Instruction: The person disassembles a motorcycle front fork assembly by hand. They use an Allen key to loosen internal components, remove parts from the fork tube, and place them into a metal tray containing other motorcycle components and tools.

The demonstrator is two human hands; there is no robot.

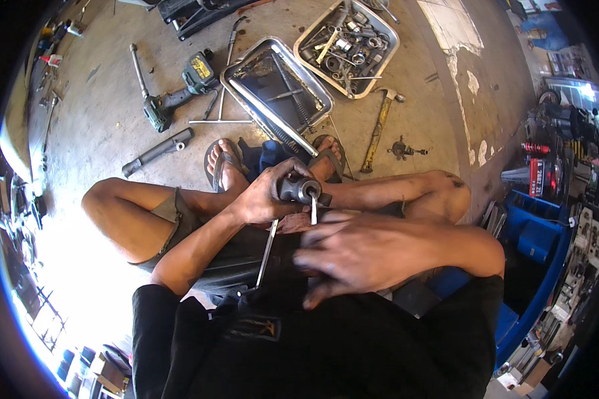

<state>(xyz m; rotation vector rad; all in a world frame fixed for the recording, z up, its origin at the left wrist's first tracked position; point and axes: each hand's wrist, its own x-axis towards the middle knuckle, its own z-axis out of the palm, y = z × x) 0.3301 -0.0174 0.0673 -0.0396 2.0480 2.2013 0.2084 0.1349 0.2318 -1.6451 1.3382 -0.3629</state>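
My left hand (263,196) is closed around a dark metal tube that looks like a fork leg (291,189), its round open end turned up toward me. A thin pale rod (314,209) stands at that opening, its lower end close to my right hand. My right hand (339,256) is smeared by motion just below and right of the tube; its fingers look spread, with nothing visible in them. Under my left hand a slim metal bar (267,253) slants down over my lap. A reddish-brown rag (293,223) lies beneath the tube.
Beyond my feet stand a metal tray (233,90) with long springs and rods, and another tray (391,56) of sockets and small parts. A cordless impact wrench (176,96), a second dark tube (158,151) and a hammer (377,130) lie on the concrete. Blue shelving (536,243) is at right.
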